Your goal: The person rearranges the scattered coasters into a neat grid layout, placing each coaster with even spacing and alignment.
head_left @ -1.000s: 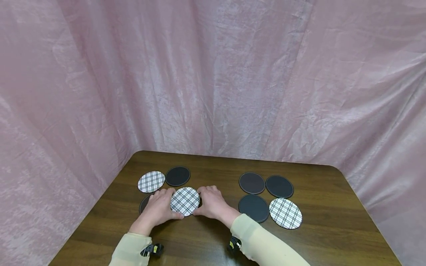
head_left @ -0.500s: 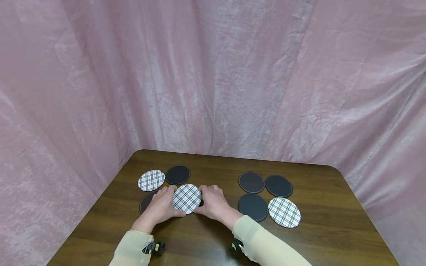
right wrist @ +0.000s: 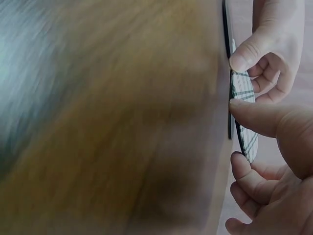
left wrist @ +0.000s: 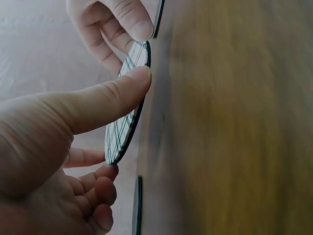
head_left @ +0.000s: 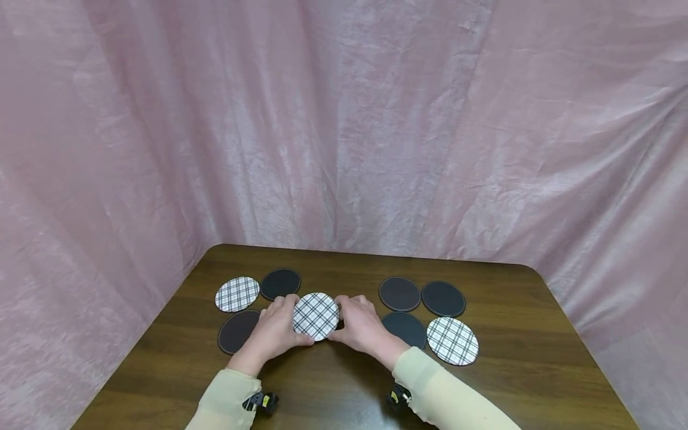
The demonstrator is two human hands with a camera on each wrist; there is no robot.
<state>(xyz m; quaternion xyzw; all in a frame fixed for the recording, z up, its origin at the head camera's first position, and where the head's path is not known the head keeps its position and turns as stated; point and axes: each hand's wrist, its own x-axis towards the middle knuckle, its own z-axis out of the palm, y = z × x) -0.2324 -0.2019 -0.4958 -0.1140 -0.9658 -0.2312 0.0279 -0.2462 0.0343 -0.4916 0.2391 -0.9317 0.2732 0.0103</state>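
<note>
A round coaster with a white and black plaid face [head_left: 316,316] is held between my two hands. My left hand [head_left: 274,328] grips its left side, thumb at the near edge. From the opposite side my right hand [head_left: 362,325] pinches the rim in the same way. The left wrist view shows the plaid coaster [left wrist: 122,132] raised off the table, its thin dark edge visible between the fingers. Close by my left hand lies a dark brown coaster [head_left: 236,332], and my right forearm partly covers a dark grey coaster [head_left: 404,327].
On the left of the wooden table [head_left: 322,388] lie another plaid coaster [head_left: 237,294] and a black coaster [head_left: 280,283]. At right are a dark brownish coaster [head_left: 399,294], a black one [head_left: 443,298] and a plaid one [head_left: 452,341]. A pink curtain [head_left: 344,131] hangs behind.
Both hands have moved to the right and slightly away with the plaid coaster. More of the dark brown coaster at left now shows. The head view has shifted a little.
</note>
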